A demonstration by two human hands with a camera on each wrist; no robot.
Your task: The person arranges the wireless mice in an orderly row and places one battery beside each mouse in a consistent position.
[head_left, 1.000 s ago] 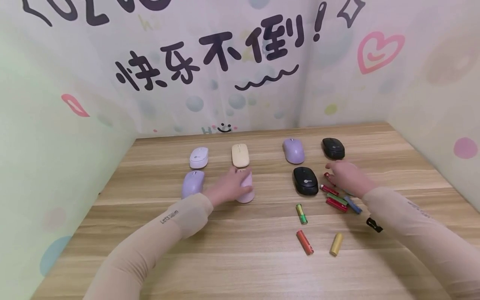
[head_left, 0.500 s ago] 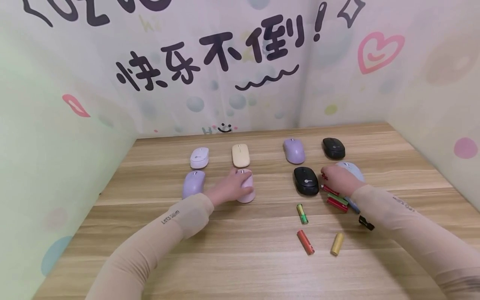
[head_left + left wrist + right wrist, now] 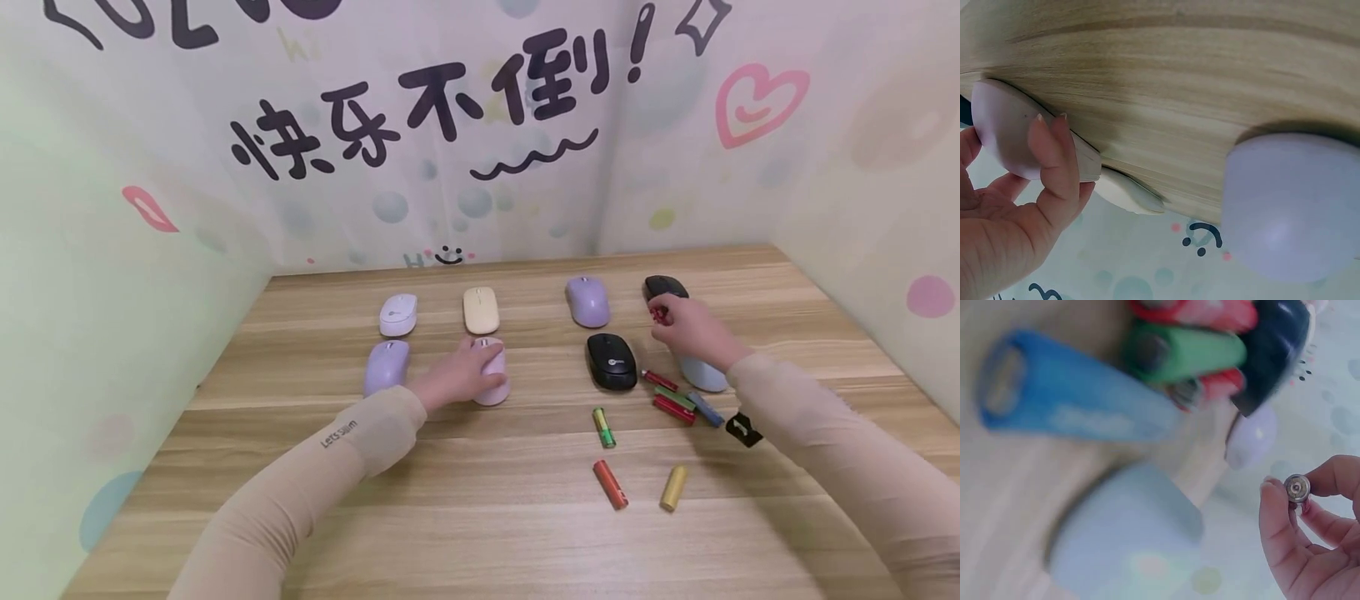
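Note:
My left hand grips a pale pink mouse on the table, thumb and fingers round its sides; in the left wrist view the fingers curl along its edge. Between the thumb and fingertips of my right hand is a small red battery, its round metal end facing the right wrist camera. That hand overlaps the front of a black mouse at the back right. A pale blue mouse lies partly hidden below it. Several batteries lie close by, including a green one and a blue one.
Another black mouse and a purple mouse stand right of centre. White, cream and purple mice are around my left hand. Loose orange, gold and yellow-green batteries lie nearer the front.
My right hand has picked up the red battery and moved it back and up toward the rear black mouse, uncovering part of the blue mouse. My left hand stays on the pink mouse.

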